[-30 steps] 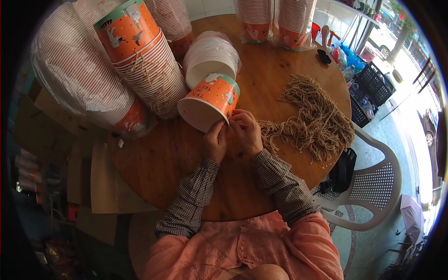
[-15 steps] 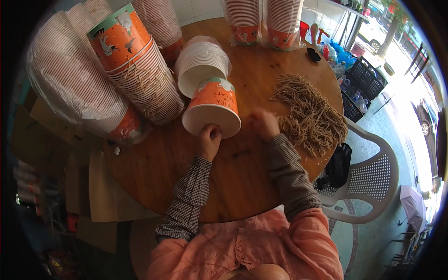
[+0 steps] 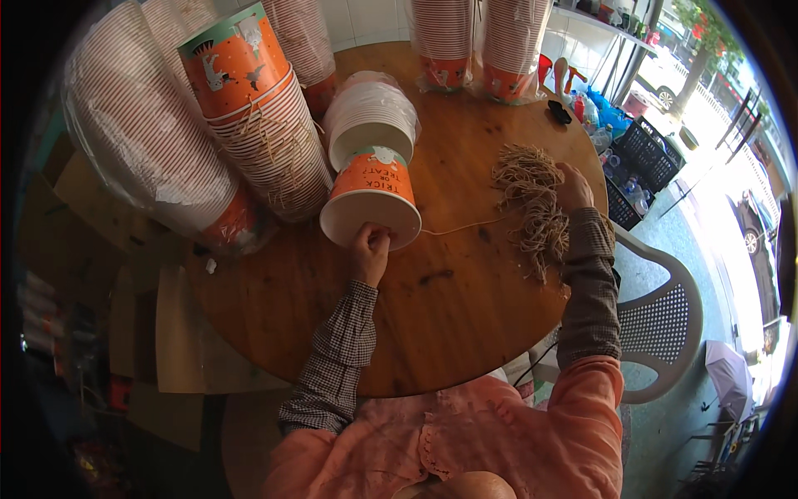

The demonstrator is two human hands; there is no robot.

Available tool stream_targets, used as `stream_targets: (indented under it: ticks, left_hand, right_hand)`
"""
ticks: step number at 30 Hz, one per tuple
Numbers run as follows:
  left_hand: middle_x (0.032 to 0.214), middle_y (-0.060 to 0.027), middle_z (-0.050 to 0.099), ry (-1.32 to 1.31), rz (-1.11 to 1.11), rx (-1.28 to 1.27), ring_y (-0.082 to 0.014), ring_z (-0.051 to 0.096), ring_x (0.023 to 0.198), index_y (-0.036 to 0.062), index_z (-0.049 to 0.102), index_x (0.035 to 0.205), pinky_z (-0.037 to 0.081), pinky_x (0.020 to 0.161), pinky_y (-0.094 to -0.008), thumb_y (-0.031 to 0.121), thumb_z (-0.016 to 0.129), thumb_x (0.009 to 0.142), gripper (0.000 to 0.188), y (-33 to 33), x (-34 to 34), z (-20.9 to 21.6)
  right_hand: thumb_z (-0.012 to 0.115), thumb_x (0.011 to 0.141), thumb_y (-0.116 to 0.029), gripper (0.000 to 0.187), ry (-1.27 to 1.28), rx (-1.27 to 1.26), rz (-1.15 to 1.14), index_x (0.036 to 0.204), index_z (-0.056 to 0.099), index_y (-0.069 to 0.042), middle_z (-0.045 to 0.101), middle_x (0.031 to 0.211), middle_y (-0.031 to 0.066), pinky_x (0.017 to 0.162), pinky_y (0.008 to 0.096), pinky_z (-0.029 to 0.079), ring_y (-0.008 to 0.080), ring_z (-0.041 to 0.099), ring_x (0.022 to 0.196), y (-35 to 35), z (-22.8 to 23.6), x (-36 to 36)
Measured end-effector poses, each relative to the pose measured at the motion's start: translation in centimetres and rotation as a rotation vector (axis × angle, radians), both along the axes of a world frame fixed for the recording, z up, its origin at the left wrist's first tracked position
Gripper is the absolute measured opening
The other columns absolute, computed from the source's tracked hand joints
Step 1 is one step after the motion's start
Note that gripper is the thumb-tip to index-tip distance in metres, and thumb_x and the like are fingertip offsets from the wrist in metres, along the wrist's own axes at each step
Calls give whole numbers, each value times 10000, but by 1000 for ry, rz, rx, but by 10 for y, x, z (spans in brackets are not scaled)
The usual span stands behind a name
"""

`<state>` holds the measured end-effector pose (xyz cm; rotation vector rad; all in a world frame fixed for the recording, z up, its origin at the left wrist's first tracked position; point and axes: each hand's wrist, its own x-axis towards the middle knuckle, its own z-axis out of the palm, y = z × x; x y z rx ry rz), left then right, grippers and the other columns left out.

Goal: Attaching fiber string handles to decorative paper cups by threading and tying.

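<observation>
An orange paper bucket (image 3: 371, 193) lies on its side on the round wooden table (image 3: 465, 308), its white open mouth toward me. My left hand (image 3: 369, 249) grips the bucket's near rim. A thin tan string (image 3: 461, 226) runs from that rim to the right. My right hand (image 3: 573, 188) rests on a heap of tan string pieces (image 3: 532, 204) at the table's right side, fingers closed on strands.
Tall stacks of orange-and-white buckets (image 3: 258, 125) in plastic wrap lie at the left and back. A stack of white lids (image 3: 366, 116) sits behind the bucket. A white plastic chair (image 3: 665, 324) stands at the right. Cardboard sheets (image 3: 166, 333) lie on the floor at the left.
My right hand moved from the bucket's rim out to the string heap on the right. The bucket turned its mouth toward me; my left hand stayed on its rim.
</observation>
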<state>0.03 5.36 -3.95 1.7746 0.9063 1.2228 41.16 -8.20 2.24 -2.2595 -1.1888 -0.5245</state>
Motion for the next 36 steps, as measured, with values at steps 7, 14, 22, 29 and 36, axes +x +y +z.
stream_targets:
  ticks: [7,14,22,29,36]
  left_hand:
    - [806,-77,628,-45,-71,6,-174,617,762,5,589,904,495,692,-298,120,608,876,120,-4,1,3]
    - [767,-86,605,-35,-155,-6,-182,606,721,13,581,860,485,638,-302,77,595,855,66,-28,-7,21]
    - [915,-112,638,28,-226,421,-236,631,776,34,599,902,503,664,-304,-10,599,830,84,-47,-1,48]
    - [1034,-89,672,-17,-273,252,-128,609,714,24,595,947,493,623,-263,40,583,899,52,-32,1,33]
    - [880,-41,660,-28,-179,327,-99,581,681,38,611,982,459,589,-217,60,594,920,68,-31,-2,32]
  right_hand:
    - [579,835,-97,307,393,-122,637,1136,631,-65,692,949,140,678,371,547,262,684,829,20,16,-174]
    - [649,831,-124,261,793,53,819,1066,633,-12,681,885,182,717,351,529,286,684,830,36,-27,-249]
    - [590,816,-98,152,787,141,837,942,617,-18,632,826,224,660,407,501,403,625,784,38,-37,-276]
    - [590,818,-87,220,666,62,923,1020,640,-13,660,855,198,693,389,521,355,656,777,27,-33,-263]
    - [643,855,-115,250,682,74,704,1084,611,-19,650,790,125,657,320,519,220,657,709,8,-12,-265]
